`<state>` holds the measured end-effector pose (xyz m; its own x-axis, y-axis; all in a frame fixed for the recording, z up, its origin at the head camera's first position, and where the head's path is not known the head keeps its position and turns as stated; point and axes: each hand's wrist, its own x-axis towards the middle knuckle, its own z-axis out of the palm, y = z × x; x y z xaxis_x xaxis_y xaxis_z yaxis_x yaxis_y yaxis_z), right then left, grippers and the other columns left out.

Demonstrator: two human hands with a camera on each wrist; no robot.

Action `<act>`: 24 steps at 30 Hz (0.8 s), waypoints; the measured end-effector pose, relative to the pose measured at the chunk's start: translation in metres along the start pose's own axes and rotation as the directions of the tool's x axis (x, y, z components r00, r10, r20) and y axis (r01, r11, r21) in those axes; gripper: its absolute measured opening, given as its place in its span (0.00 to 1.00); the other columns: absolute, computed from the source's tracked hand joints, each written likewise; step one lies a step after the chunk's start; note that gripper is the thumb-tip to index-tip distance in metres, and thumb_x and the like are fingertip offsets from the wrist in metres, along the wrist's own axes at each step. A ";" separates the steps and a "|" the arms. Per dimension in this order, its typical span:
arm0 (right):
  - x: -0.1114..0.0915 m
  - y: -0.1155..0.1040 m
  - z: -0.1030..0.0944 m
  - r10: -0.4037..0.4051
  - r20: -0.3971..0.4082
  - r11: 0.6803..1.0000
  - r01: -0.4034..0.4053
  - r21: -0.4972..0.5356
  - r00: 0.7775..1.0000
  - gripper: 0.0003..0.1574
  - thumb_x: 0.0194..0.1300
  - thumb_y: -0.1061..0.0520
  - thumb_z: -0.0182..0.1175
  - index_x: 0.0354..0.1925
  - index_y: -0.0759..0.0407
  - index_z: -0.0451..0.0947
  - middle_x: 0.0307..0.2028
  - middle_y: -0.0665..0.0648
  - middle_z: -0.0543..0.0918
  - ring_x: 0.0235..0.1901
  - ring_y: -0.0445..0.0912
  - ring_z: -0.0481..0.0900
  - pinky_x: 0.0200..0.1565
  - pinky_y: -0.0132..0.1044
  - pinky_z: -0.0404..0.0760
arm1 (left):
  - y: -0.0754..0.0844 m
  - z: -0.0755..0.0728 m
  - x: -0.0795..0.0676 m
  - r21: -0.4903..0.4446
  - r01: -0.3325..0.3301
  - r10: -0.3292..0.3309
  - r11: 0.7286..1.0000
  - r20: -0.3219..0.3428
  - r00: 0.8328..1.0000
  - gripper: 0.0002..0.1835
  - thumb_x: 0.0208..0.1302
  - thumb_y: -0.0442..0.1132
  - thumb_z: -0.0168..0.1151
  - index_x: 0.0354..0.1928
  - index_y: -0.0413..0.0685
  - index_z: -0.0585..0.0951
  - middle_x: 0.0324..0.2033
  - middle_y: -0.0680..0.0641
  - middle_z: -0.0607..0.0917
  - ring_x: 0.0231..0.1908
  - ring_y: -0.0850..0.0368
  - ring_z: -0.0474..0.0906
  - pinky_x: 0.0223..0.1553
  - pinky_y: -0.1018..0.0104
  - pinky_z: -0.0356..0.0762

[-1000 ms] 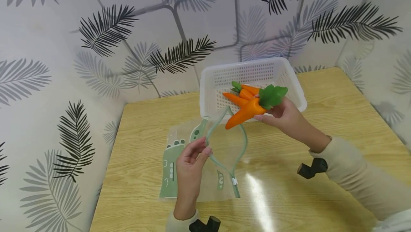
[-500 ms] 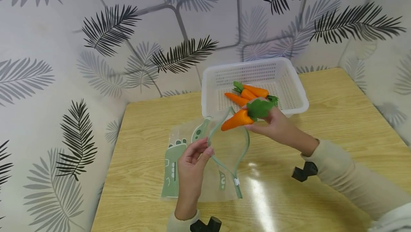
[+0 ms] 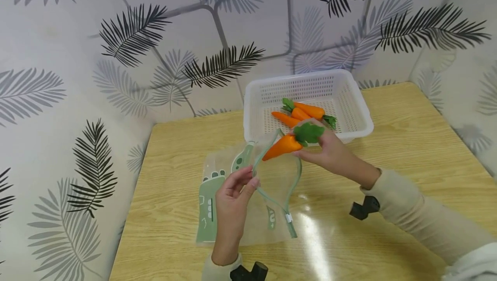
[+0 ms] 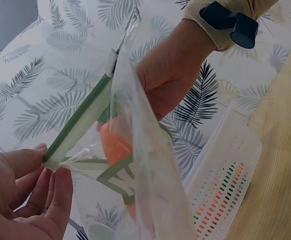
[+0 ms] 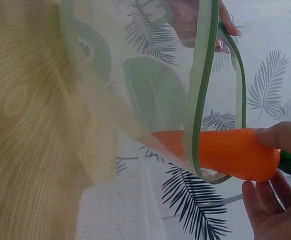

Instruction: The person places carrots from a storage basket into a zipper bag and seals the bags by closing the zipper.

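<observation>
While a basket [image 3: 355, 108] of other carrots [image 3: 310, 109] stands behind | right hand [image 3: 330, 151] pinches carrot [image 3: 282, 148], tip inside bag [image 3: 257, 222], long axis slanting lower-left in head view | left hand [image 3: 232, 199] pinches bag's edge

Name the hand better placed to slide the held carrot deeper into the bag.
The right hand, I'd judge: it grips the carrot near the leafy end, with the tip inside the bag. The left hand is occupied, pinching the bag.

Left fingers [image 4: 60, 200], right fingers [image 5: 255, 206] in pinches
</observation>
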<state>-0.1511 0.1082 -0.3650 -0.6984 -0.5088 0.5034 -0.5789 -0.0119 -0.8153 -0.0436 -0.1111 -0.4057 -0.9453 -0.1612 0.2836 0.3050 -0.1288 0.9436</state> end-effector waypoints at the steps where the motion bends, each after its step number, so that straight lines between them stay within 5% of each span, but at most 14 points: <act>1: 0.000 0.000 0.001 -0.004 -0.005 1.000 0.004 -0.008 1.000 0.29 0.45 0.75 0.63 0.47 0.70 0.66 0.44 0.61 0.72 0.44 0.49 0.71 0.46 0.32 0.73 | 0.000 0.000 0.000 0.001 -0.001 0.001 1.000 0.001 1.000 0.16 0.54 0.28 0.60 0.46 0.36 0.76 0.36 0.37 0.77 0.36 0.48 0.77 0.41 0.58 0.76; 14: 0.002 -0.001 0.018 -0.020 -0.019 0.977 0.016 -0.212 1.000 0.28 0.44 0.67 0.67 0.46 0.64 0.69 0.44 0.58 0.73 0.48 0.46 0.69 0.51 0.34 0.69 | 0.000 0.001 0.000 -0.003 0.005 -0.005 1.000 0.003 1.000 0.16 0.54 0.28 0.60 0.47 0.36 0.76 0.36 0.37 0.78 0.34 0.50 0.78 0.41 0.59 0.76; 24: 0.001 0.026 0.022 -0.086 0.043 0.927 0.096 -0.363 0.995 0.26 0.49 0.60 0.66 0.49 0.54 0.72 0.49 0.51 0.70 0.51 0.43 0.69 0.50 0.33 0.71 | 0.000 0.000 -0.001 -0.014 0.019 -0.019 1.000 0.004 1.000 0.16 0.54 0.29 0.60 0.47 0.35 0.76 0.36 0.37 0.78 0.36 0.48 0.78 0.41 0.59 0.77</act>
<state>-0.1572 0.0888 -0.3919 -0.6273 -0.5428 0.5584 -0.7561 0.2527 -0.6037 -0.0429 -0.1106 -0.4059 -0.9514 -0.1549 0.2662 0.2884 -0.1452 0.9464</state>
